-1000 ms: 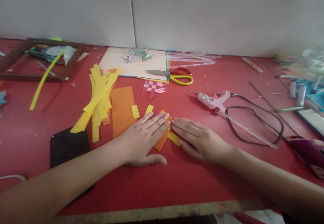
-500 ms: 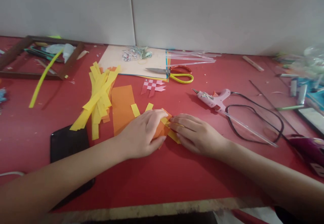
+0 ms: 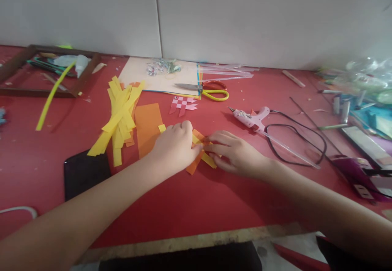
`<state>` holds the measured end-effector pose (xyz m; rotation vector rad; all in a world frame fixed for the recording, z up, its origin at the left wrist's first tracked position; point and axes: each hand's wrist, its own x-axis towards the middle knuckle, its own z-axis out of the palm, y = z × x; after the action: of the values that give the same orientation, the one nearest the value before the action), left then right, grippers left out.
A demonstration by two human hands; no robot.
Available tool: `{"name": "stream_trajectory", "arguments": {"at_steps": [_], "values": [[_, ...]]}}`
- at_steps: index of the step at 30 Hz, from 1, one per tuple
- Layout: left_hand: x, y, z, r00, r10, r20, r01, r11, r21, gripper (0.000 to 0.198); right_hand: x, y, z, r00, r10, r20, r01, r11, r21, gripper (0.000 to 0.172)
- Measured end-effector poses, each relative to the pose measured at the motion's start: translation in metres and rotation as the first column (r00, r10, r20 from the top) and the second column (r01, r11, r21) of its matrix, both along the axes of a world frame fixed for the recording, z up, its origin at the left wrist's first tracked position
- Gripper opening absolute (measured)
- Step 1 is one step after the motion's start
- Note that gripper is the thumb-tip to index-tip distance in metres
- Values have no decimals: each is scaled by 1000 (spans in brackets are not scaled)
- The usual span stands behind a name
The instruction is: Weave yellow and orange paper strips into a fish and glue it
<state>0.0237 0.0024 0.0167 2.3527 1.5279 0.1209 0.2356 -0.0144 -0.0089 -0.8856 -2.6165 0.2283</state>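
Note:
Orange and yellow paper strips (image 3: 194,165) cross one another between my two hands, low on the red table. My left hand (image 3: 175,145) is closed, its curled fingers and thumb gripping the strips from the left and hiding part of them. From the other side my right hand (image 3: 234,151) presses bent fingertips and thumb on a yellow strip (image 3: 209,160). Left of my left hand lies an orange paper sheet (image 3: 148,119) with a short yellow piece (image 3: 162,128) at its edge. Just beyond is a checkered pink paper fish (image 3: 183,104).
Scissors (image 3: 211,89) lie behind the fish. A pink glue gun (image 3: 249,119) with a looped cable is at the right. Yellow strips (image 3: 121,115) are piled left, near a black phone-like slab (image 3: 85,175). A brown frame (image 3: 76,87) stands at the back left.
My left fingers have curled in and risen slightly, baring more of the orange strip below. My right hand has shifted a little left with its fingers more bent. The view has turned slightly.

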Motion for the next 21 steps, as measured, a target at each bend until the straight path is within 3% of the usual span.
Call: {"name": "stream_trajectory", "arguments": {"at_steps": [4,9,14,19,21], "values": [[4,15,0,1000,25,-5,-25,998,-66,26,1,0,-3,998,6,-57,-7,1000,-24,29],[5,23,-4,989,41,144,-10,978,-210,18,2,-1,-8,994,-19,-111,11,997,-71,35],[8,18,-3,969,-30,246,71,984,-162,5,2,1,-2,989,-54,-140,39,993,-109,28],[3,18,-2,904,52,425,111,930,-350,12,2,11,17,964,-155,-215,88,952,-292,4],[-1,19,0,872,85,482,122,916,-382,16,-1,15,23,925,-266,-272,116,878,-464,19]]}}
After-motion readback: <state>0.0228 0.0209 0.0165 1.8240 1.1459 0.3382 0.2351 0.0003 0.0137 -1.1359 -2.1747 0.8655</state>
